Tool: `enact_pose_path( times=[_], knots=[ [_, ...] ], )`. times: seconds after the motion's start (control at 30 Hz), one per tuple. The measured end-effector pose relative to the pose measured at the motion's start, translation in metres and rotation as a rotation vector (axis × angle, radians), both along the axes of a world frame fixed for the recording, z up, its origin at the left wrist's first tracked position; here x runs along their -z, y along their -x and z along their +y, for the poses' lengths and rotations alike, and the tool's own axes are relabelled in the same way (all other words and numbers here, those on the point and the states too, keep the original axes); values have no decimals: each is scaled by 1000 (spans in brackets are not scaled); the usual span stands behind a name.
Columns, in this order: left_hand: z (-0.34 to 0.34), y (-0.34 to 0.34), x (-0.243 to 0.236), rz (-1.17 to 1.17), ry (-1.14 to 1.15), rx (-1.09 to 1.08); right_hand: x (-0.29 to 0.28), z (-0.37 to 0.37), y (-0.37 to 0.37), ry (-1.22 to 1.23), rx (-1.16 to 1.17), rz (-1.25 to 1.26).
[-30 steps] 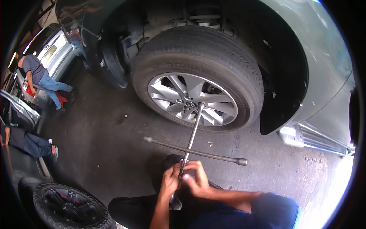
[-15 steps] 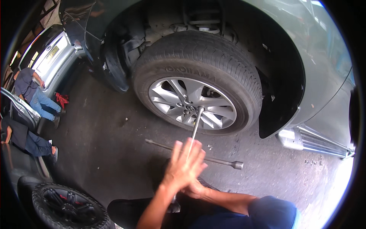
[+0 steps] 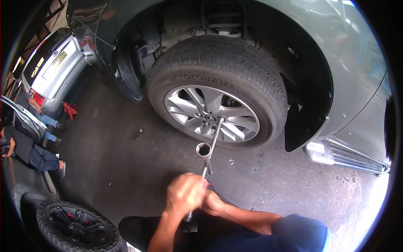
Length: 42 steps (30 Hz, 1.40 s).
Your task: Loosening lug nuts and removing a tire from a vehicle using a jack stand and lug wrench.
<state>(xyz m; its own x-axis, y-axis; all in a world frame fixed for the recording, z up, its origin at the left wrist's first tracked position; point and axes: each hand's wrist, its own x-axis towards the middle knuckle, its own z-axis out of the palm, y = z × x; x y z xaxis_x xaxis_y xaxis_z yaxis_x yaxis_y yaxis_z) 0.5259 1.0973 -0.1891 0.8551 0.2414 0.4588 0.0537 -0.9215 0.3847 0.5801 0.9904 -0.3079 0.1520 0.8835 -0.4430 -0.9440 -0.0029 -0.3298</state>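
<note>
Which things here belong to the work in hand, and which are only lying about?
Work in hand:
long silver metal lug wrench
silver spoked wheel with black rubber tyre

Apparently apart:
red angular object on dark floor
black spoked wheel, lower left

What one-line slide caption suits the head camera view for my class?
Bare hands at a metal lug wrench, its far end against the silver wheel of a car, just off centre.

Head-worn fisheye view, facing down and forward, hands (image 3: pixel 187 193) close
</note>
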Motion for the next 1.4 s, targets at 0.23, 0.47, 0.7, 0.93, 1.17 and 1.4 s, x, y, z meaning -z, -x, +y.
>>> enact_pose_path(
  times=[0.23, 0.47, 0.7, 0.93, 1.17, 1.4],
  knots=[
    [44, -46, 0, 101, -1196, 21, 13, 4, -7, -192, -40, 113],
    [110, 49, 131, 723, 928, -282, -1, 20, 11, -196, -43, 201],
    [47, 73, 65, 399, 544, -434, 20, 0, 2, -117, -7, 197],
    [-11, 6, 2, 42, -210, 83, 22, 11, 6, -71, 76, 147],
    [7, -47, -8, 165, -458, 98, 21, 32, 20, -106, 86, 136],
    [91, 11, 141, 800, 516, -245, -6, 3, 1, -80, 151, 221]
  ],
)
